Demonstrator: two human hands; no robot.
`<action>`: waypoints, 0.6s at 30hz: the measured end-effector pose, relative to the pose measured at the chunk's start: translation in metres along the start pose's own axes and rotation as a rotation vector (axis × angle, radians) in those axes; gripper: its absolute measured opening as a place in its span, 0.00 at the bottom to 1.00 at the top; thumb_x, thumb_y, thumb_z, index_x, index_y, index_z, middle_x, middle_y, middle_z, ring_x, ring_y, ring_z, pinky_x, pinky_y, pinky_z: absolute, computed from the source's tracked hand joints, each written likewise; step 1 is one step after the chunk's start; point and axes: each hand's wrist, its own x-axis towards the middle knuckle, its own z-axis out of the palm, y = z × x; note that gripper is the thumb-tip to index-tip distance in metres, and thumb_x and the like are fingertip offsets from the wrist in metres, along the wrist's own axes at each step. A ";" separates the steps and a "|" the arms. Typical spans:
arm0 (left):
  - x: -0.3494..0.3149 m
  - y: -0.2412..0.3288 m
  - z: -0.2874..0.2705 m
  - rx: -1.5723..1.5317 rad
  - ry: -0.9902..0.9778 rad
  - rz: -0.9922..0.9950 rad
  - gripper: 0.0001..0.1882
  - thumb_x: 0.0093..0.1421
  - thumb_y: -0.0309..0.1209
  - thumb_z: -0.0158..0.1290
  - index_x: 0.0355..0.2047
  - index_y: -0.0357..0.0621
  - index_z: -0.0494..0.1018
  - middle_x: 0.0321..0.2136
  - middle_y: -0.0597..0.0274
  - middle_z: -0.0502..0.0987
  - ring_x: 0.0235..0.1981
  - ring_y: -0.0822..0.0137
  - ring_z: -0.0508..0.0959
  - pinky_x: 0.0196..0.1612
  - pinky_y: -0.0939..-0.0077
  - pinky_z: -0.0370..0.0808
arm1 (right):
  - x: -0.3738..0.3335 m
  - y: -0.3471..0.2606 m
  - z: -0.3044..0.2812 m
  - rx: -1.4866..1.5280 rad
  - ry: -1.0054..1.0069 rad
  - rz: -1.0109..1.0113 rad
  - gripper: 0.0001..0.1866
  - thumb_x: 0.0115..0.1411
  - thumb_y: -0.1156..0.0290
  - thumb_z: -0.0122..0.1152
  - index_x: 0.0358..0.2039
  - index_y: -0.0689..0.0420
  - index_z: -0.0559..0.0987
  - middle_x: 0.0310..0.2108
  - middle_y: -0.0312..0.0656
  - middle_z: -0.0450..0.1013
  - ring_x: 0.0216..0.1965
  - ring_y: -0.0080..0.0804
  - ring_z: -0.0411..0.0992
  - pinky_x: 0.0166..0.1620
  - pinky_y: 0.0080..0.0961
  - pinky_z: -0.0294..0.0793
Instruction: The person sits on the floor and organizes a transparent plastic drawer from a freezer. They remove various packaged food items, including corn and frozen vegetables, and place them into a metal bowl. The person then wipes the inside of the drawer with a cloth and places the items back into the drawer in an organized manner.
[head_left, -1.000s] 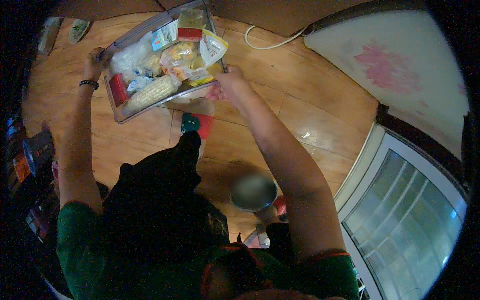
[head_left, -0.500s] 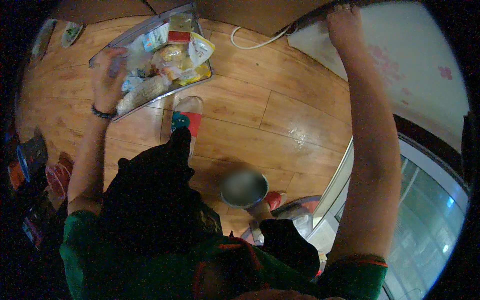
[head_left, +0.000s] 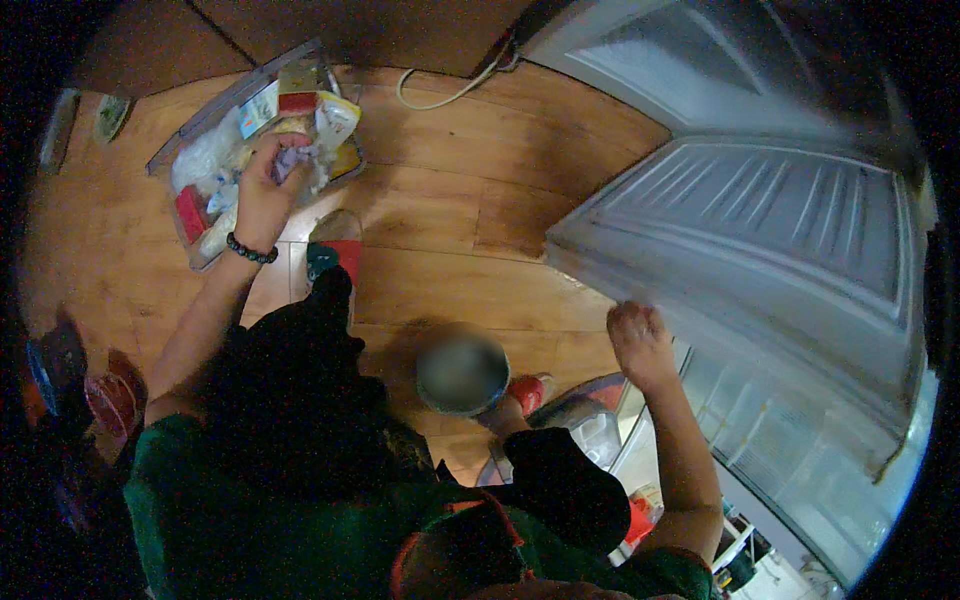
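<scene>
My left hand (head_left: 268, 190) is closed on a crumpled lilac plastic bag (head_left: 293, 160). It is above a clear plastic drawer (head_left: 350, 172) on the floor at the far left, filled with bagged food, a small blue-and-white box (head_left: 261, 108) and a red pack (head_left: 190, 214). To the right, my right hand (head_left: 641, 342) has its fingers curled at the lower edge of an open white refrigerator door (head_left: 740, 235), whose ribbed inner side shows. How firmly they grip the edge is hard to see.
A round rimmed vessel (head_left: 462, 370), its inside blurred, stands between my feet. My red slipper (head_left: 530, 393) is beside it, near another clear plastic container (head_left: 597, 437). A white cable (head_left: 440, 103) lies at the back. Glassy refrigerator compartments (head_left: 790, 460) are at right.
My right hand has come down and nearer from the far right. The refrigerator door has swung, showing its ribbed inner side. My left hand has moved right over the drawer and now holds the lilac bag.
</scene>
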 end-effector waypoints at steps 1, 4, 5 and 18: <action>-0.002 0.007 0.010 0.017 -0.023 0.058 0.14 0.51 0.16 0.49 0.38 0.41 0.69 0.35 0.68 0.70 0.38 0.76 0.69 0.42 0.84 0.66 | -0.026 0.000 0.001 0.262 -0.086 0.019 0.19 0.41 0.68 0.57 0.36 0.60 0.74 0.36 0.44 0.69 0.43 0.40 0.67 0.49 0.39 0.65; 0.000 0.008 0.026 0.048 -0.098 0.012 0.14 0.51 0.16 0.50 0.39 0.41 0.69 0.33 0.69 0.70 0.36 0.77 0.69 0.41 0.85 0.66 | -0.089 -0.034 0.015 0.597 -0.504 0.305 0.22 0.43 0.68 0.62 0.40 0.62 0.72 0.39 0.46 0.69 0.40 0.40 0.69 0.44 0.37 0.70; -0.003 0.025 0.030 0.024 -0.067 0.064 0.13 0.51 0.17 0.50 0.38 0.42 0.69 0.32 0.71 0.70 0.34 0.79 0.69 0.39 0.87 0.65 | -0.107 -0.044 0.025 0.816 -0.443 0.642 0.22 0.46 0.69 0.61 0.43 0.61 0.70 0.41 0.47 0.69 0.40 0.39 0.70 0.42 0.36 0.70; -0.017 0.003 0.035 0.068 -0.080 -0.066 0.08 0.56 0.27 0.52 0.37 0.43 0.71 0.30 0.71 0.71 0.31 0.80 0.68 0.36 0.86 0.65 | -0.226 -0.032 0.102 2.016 0.753 1.681 0.23 0.59 0.59 0.53 0.49 0.59 0.63 0.49 0.45 0.65 0.52 0.44 0.63 0.53 0.37 0.63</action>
